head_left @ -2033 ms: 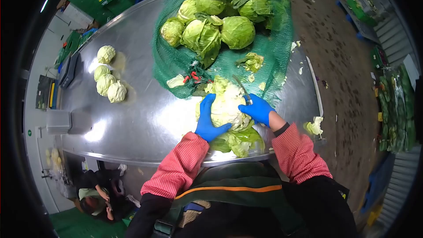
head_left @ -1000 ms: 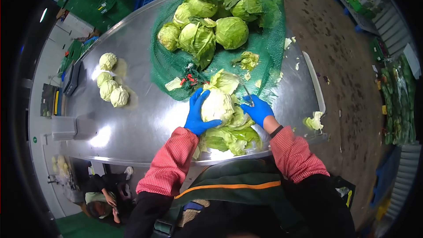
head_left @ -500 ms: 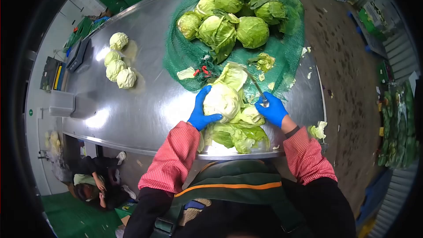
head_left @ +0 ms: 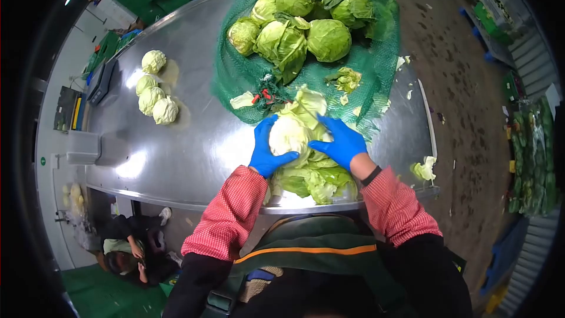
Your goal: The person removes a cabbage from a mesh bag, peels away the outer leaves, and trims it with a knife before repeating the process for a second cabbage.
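Note:
A pale, partly stripped cabbage (head_left: 289,136) sits near the front edge of the metal table. Around its left side curve the fingers of my left hand (head_left: 268,150), in a blue glove. My right hand (head_left: 341,143), gloved the same way, lies against the right side of the cabbage with its thumb on it. A thin part of a blade shows by the right fingertips; its handle is hidden. Loose outer leaves (head_left: 321,181) lie below the cabbage, and another leaf (head_left: 309,106) stands just above it.
Several untrimmed cabbages (head_left: 329,40) lie on a green net (head_left: 226,76) at the back. Several trimmed heads (head_left: 150,100) form a row on the left of the metal table (head_left: 200,159). A clear container (head_left: 83,146) stands farther left. A person (head_left: 126,247) sits low at the left.
My right hand has moved left and up onto the cabbage, and the knife it held is now mostly hidden. My left hand stays at the cabbage's left side. The view has shifted slightly.

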The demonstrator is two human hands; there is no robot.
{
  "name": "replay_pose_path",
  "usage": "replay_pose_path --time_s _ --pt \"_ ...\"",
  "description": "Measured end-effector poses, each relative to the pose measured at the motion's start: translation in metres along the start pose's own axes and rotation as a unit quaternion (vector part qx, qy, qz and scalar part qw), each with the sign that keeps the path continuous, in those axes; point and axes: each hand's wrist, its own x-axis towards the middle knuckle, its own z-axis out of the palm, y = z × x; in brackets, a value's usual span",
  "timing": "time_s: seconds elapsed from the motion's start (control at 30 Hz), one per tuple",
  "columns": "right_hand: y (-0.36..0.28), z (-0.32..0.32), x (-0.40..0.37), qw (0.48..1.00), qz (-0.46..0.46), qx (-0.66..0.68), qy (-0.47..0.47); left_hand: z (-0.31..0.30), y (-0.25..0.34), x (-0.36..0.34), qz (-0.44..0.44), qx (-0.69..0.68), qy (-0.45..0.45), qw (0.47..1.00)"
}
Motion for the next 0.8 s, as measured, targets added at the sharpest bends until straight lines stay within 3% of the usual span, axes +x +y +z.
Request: replay_pose_path --time_s 0.03,0.13,0.17,0.3,0.4,0.5,0.6,0.63,0.7,0.73,0.77,0.8 --pt "-0.011 -0.004 0.003 0.997 -0.070 -0.006 0.030 -0.002 0.008 0.002 0.025 0.048 -0.034 0.998" --pt "0.000 0.005 0.026 0.986 -0.092 0.105 -0.088 -0.001 0.017 -0.002 0.001 0.041 0.002 0.999" --pt "0.005 0.002 0.029 0.987 -0.025 0.078 -0.140 0.003 0.005 -0.006 -0.026 0.024 0.040 0.999" --pt "0.051 0.022 0.007 0.983 -0.030 0.171 -0.063 0.007 0.013 -0.010 -0.172 -0.279 0.066 0.942" --pt "0.058 0.015 0.004 0.992 0.019 0.104 -0.069 0.002 0.014 -0.006 -0.169 -0.231 0.036 0.958" --pt "0.038 -0.011 0.008 0.994 0.037 0.086 -0.059 -0.011 0.040 0.006 -0.030 0.069 -0.066 0.995" --pt "0.010 -0.033 0.015 0.997 0.003 0.064 -0.035 -0.019 0.071 0.031 0.121 0.222 -0.245 0.936" --pt "0.007 -0.032 0.020 0.998 -0.019 0.042 -0.038 -0.016 0.072 0.036 0.145 0.222 -0.259 0.929" --pt "0.028 -0.019 0.035 0.996 -0.056 -0.021 -0.072 -0.015 0.078 0.042 0.132 0.215 -0.193 0.948" --pt "0.038 -0.015 0.037 0.995 0.009 0.030 -0.091 -0.014 0.079 0.046 0.125 0.211 -0.160 0.956" --pt "0.047 -0.014 0.041 0.988 0.073 0.081 -0.110 -0.011 0.063 0.039 0.089 0.176 -0.063 0.978" --pt "0.053 -0.012 0.045 0.974 0.136 0.133 -0.127 0.003 0.021 0.025 -0.033 0.024 0.045 0.998"
